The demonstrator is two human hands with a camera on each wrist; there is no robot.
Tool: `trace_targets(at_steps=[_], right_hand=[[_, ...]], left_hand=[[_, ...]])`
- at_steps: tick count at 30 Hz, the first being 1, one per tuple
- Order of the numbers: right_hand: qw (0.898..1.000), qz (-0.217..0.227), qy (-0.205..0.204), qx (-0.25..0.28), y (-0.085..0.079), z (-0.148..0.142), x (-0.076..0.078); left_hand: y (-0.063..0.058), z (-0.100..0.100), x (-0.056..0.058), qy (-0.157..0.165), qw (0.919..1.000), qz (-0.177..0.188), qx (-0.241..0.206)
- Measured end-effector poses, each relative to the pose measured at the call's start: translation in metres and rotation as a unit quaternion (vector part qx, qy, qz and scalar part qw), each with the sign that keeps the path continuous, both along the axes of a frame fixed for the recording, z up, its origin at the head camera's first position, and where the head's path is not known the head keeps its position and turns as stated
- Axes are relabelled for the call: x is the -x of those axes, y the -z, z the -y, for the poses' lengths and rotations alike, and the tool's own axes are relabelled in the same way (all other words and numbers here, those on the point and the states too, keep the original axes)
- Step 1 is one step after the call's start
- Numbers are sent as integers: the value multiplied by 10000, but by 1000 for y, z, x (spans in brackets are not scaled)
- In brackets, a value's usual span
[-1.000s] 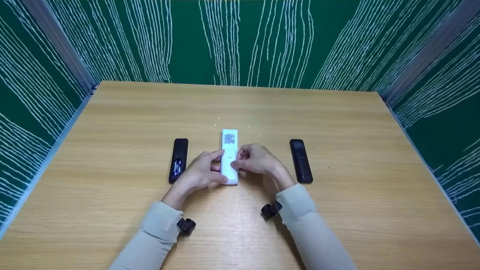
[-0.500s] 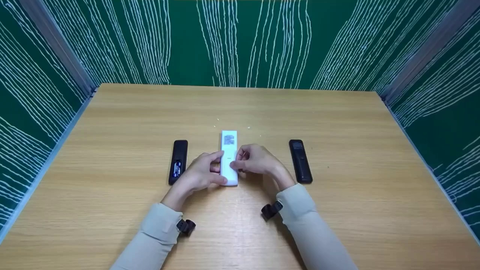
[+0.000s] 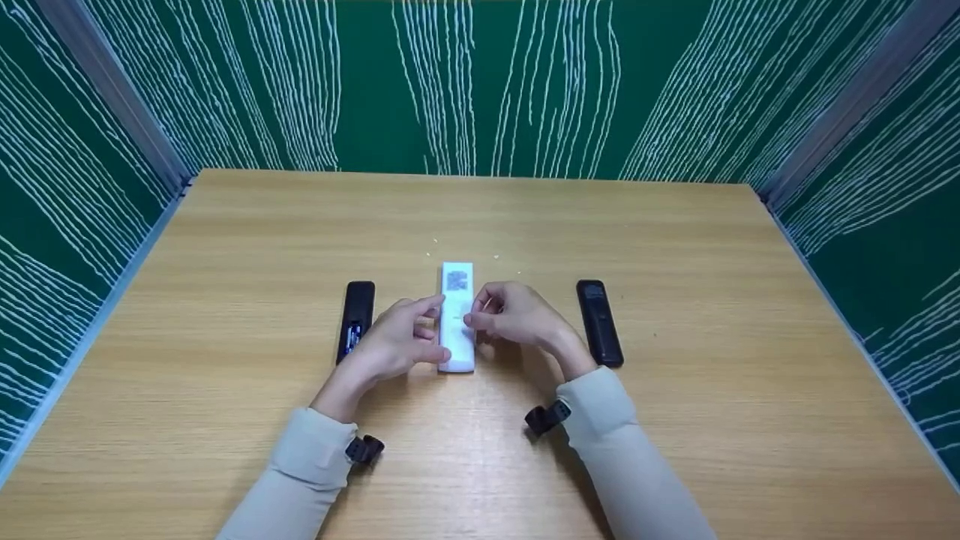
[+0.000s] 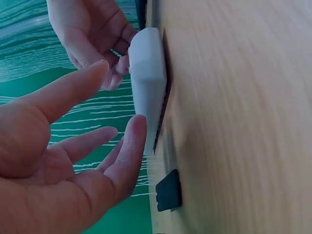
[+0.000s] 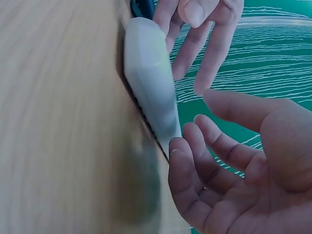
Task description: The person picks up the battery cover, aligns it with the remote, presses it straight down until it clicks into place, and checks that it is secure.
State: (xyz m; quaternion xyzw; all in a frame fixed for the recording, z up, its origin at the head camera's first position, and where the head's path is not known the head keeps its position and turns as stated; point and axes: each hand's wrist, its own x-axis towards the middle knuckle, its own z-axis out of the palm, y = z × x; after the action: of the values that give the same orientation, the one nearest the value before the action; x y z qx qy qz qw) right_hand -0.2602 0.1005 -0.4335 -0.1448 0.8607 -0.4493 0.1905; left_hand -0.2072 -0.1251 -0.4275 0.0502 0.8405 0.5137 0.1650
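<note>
In the head view, a white remote control [image 3: 457,337] lies back side up at mid-table, with a printed square code near its far end. My left hand [image 3: 397,341] is at its left edge, thumb and forefinger spread along it. The left wrist view shows that thumb lifted off and a fingertip [image 4: 136,127] right at the remote's side. From the right, my right hand [image 3: 517,315] reaches over the remote with loosely bent fingers. In the right wrist view its thumb [image 5: 234,105] stands away from the casing, and its fingertips are close by the remote's edge.
A black remote [image 3: 358,304] on the left has its battery bay uncovered, batteries showing, partly behind my left hand. Another black remote [image 3: 600,322] lies on the right. Small pale crumbs dot the wooden table [image 3: 300,217] beyond the white remote. Green walls stand around it.
My left hand has drawn slightly left, its thumb shifting toward the white remote's edge. My right hand has moved up a little. The white remote stays in place on the table.
</note>
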Motion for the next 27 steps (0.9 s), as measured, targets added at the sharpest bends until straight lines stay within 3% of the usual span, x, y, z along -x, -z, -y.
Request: trace_targets(at_steps=[6,11,18,27], right_hand=[[9994,-335,-87,41,-4,0,0],[9986,-506,-76,-119,-7,1,-2],[9968,-719,-125,-322,-13,3,-3],[9962,-839,-113,-208,-20,10,-5]], left_hand=[[-9,12,-1,224,9993,-309,-16],[-17,29,-2,52,9979,-649,12],[-25,58,-8,-234,9961,-800,287],[-23,90,-17,-225,9939,-858,654]])
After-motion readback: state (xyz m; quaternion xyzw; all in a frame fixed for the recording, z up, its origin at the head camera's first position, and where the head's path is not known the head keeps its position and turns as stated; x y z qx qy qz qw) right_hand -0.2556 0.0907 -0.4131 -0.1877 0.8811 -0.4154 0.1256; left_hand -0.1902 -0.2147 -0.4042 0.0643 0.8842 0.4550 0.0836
